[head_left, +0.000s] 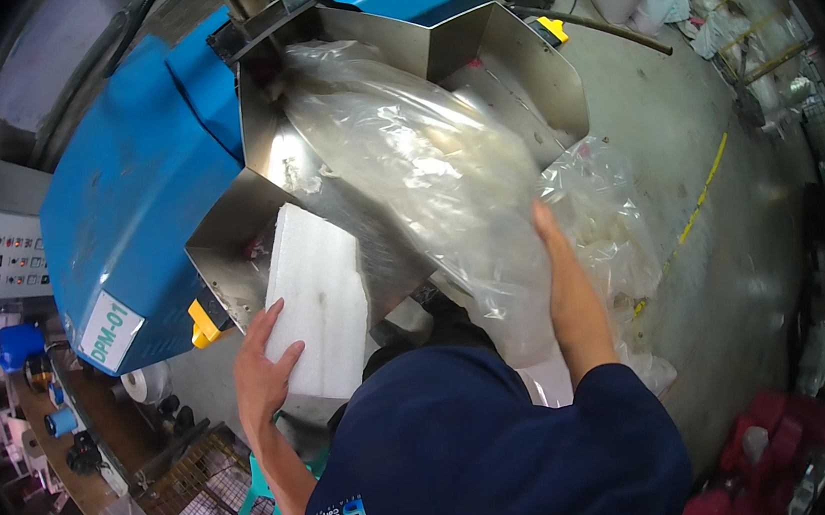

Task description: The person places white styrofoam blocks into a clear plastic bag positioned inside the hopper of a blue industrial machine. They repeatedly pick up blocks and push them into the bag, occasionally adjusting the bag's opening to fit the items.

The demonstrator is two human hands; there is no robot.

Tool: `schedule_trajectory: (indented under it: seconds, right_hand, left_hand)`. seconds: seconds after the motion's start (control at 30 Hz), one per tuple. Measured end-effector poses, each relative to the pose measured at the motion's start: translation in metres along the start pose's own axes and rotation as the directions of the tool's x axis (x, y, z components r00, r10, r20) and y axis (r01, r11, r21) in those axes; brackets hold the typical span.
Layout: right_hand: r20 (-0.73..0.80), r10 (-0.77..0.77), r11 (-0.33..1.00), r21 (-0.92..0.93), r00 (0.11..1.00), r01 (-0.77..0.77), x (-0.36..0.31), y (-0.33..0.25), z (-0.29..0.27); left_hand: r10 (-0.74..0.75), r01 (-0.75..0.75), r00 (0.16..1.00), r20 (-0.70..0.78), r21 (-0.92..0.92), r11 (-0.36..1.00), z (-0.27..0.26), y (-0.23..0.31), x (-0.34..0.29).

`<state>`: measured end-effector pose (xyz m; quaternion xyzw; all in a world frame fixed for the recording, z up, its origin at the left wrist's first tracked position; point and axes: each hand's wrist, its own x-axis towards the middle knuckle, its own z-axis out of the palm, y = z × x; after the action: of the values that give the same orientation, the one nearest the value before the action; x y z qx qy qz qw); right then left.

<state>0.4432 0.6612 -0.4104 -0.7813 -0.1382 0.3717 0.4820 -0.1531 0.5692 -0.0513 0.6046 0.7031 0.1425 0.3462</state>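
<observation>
The white, slab-shaped foam piece [321, 297] has a broad pale face, straight long sides and a slanting upper end; a faint grey mark shows near the middle of that face; it is tilted, its upper end over the left part of the grey metal hopper [549, 72]; the large, clear, glossy plastic film [412, 157] is bunched and wrinkled; it stretches slantwise across the hopper, from the far left to the near right, and hangs past the near edge.
</observation>
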Motion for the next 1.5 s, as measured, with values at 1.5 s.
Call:
schedule_trajectory:
  seconds: [1.5]
  right_hand:
    - [0.773,-0.388,0.834,0.063,0.502,0.547,-0.149,-0.281,0.246]
  left_hand:
    - [-0.125,0.142,0.969,-0.213,0.064,0.988,0.023,0.007,-0.018]
